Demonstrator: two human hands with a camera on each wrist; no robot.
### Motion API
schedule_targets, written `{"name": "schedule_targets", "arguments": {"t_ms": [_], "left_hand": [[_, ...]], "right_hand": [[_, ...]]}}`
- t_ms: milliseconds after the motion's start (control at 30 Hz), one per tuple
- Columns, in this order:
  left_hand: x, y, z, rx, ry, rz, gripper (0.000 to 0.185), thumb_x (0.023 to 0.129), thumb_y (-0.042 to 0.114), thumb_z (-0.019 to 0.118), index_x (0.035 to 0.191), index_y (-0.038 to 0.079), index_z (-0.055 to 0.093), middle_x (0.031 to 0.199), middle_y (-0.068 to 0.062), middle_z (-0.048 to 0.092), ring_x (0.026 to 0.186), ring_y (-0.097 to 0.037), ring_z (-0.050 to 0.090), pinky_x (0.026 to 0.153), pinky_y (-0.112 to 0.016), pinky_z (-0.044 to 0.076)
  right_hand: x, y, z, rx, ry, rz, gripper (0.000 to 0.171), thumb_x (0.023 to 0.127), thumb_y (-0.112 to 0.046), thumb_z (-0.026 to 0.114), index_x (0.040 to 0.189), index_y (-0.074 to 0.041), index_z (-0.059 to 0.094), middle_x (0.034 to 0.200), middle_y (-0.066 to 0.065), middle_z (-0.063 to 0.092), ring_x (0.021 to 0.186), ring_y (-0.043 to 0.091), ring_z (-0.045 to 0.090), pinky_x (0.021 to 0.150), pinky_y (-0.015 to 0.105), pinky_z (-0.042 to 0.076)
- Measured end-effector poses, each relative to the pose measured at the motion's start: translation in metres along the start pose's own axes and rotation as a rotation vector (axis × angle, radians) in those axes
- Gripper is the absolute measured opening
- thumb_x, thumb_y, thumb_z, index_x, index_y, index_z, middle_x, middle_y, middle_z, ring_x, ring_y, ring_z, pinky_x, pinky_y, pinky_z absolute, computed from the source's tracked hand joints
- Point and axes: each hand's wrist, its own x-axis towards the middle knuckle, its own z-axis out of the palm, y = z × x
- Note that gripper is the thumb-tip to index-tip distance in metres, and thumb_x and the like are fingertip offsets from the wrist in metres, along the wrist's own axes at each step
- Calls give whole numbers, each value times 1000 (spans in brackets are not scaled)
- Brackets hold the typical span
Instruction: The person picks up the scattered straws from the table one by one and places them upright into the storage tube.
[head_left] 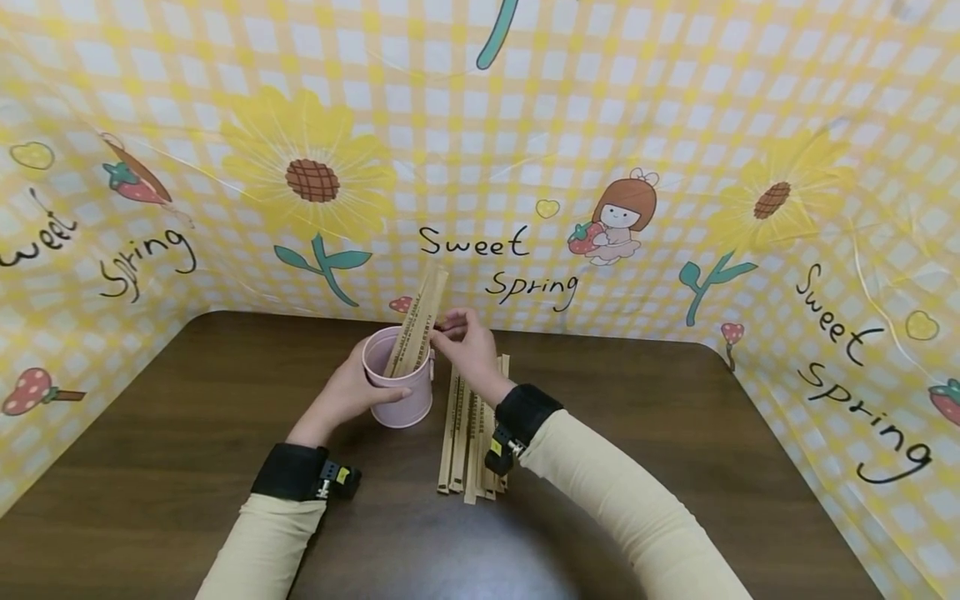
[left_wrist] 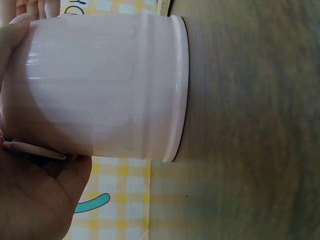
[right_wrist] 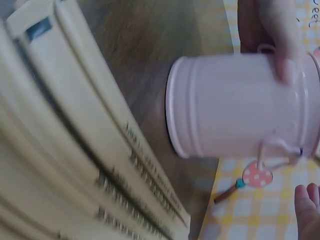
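Observation:
A pale pink bucket [head_left: 402, 402] stands upright on the table, with several long, thin kraft-paper packets printed in dark letters [head_left: 417, 333], like wrapped chopsticks, leaning inside it. My left hand [head_left: 348, 390] grips the bucket's left side, the thumb lying across its front. At the rim's right side is my right hand [head_left: 471, 352], thumb and fingertips close beside the standing packets. In the right wrist view its fingers [right_wrist: 306, 207] look fairly straight; whether they touch a packet is hidden. More packets [head_left: 468, 433] lie in a pile under my right wrist.
The dark brown wooden table [head_left: 187, 417] carries the bucket and the pile. A yellow-and-white checked cloth [head_left: 480, 150] with flowers and lettering stands as a wall behind and at both sides. Each wrist wears a black band [head_left: 291, 472] with a small camera.

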Motion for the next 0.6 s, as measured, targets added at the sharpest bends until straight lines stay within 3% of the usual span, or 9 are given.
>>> {"name": "schedule_targets", "arguments": {"t_ms": [167,333,600], "left_hand": [[1,0,0,-4,-7,-2,89,78,7,87,153,4,40,146,-24,54,135,-39,52,113,-58,41],[2,2,-1,-13,-11,8,89,77,6,87,153,4,40,146,-24,55,135,-38,52,114,-58,39],[2,4,-2,-17,-20,8,89,78,5,87,153,3,40,146,-25,54,135,-39,51,113,-58,40]], "right_hand": [[3,4,-25,-7,50,25,36,99,-12,65,130,3,54,120,22,64,112,35,62,94,37,53],[9,19,-53,-30,70,122,38,99,-10,62,134,3,53,119,19,61,112,34,60,92,36,50],[-6,53,-75,-199,-98,364,44,96,-3,64,137,9,53,97,9,57,91,29,68,81,32,57]]}}
